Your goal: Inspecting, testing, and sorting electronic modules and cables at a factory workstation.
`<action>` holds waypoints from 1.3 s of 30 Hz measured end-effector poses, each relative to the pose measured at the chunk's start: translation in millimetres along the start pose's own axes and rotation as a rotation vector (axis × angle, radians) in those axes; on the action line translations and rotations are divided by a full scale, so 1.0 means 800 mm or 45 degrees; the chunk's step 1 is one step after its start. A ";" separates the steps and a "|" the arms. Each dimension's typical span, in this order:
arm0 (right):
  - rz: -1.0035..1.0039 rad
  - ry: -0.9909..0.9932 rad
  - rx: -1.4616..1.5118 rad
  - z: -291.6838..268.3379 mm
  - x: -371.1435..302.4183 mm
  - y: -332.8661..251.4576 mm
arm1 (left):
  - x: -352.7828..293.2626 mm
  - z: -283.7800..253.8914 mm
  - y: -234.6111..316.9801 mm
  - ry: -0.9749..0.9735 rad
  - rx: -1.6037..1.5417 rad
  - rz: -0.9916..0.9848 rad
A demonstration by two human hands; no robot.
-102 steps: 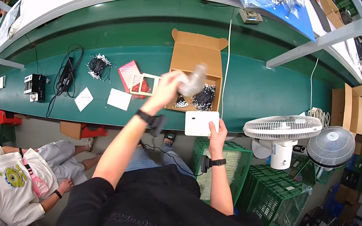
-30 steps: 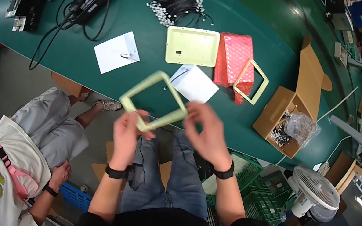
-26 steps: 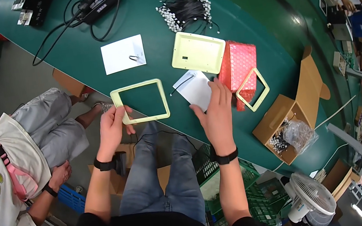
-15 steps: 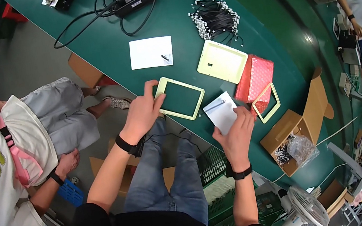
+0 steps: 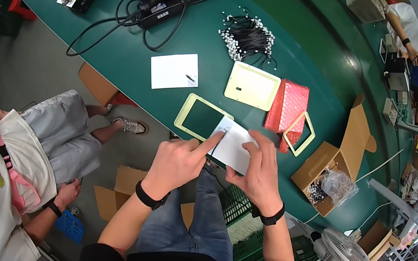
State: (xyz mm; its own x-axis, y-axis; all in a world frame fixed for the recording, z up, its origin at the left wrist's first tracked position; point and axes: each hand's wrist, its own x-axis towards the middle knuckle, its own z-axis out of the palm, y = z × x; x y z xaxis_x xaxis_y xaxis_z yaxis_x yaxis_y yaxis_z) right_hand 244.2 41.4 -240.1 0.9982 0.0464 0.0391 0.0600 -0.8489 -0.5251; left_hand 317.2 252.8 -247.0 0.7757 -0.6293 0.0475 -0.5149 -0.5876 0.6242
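Note:
My right hand holds a white rectangular card at the near edge of the green table. My left hand points its forefinger onto the card's near left corner. A pale yellow frame lies flat on the table just beyond the card. Further out lie a pale yellow plate, a red dotted pouch and a second small frame leaning at the pouch.
A white paper sheet, a bundle of black cables with white ends and a black power strip lie further out. An open cardboard box with a plastic bag stands right. Another person sits at my left. A fan stands below.
The yellow frame that both hands held up has been laid on the table. My right hand took up the white card, and my left hand left the frame and came to the card.

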 end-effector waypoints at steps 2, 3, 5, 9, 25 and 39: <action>-0.003 -0.009 0.008 0.001 0.005 0.000 | -0.003 0.005 -0.008 0.097 -0.074 -0.019; 0.000 -0.019 0.010 0.000 0.007 -0.001 | -0.004 0.005 -0.010 0.142 -0.114 -0.029; 0.009 -0.040 0.015 -0.002 0.010 -0.002 | -0.006 0.006 -0.014 0.150 -0.169 -0.021; 0.216 -0.180 0.328 -0.005 0.011 0.003 | -0.001 0.002 -0.023 0.133 -0.293 0.017; -0.072 -0.057 0.094 -0.005 0.015 0.025 | 0.010 -0.004 -0.021 0.089 -1.065 -0.380; -0.082 -0.139 0.050 -0.006 0.026 0.017 | 0.028 0.001 -0.041 -0.090 -0.086 -0.021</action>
State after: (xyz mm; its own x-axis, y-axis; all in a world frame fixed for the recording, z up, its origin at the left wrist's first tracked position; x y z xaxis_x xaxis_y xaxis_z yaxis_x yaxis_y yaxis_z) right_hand 265.9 28.6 -242.5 0.9871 0.1592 -0.0177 0.1225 -0.8212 -0.5574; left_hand 351.1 257.1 -267.3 0.7548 -0.6557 -0.0171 -0.4748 -0.5641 0.6755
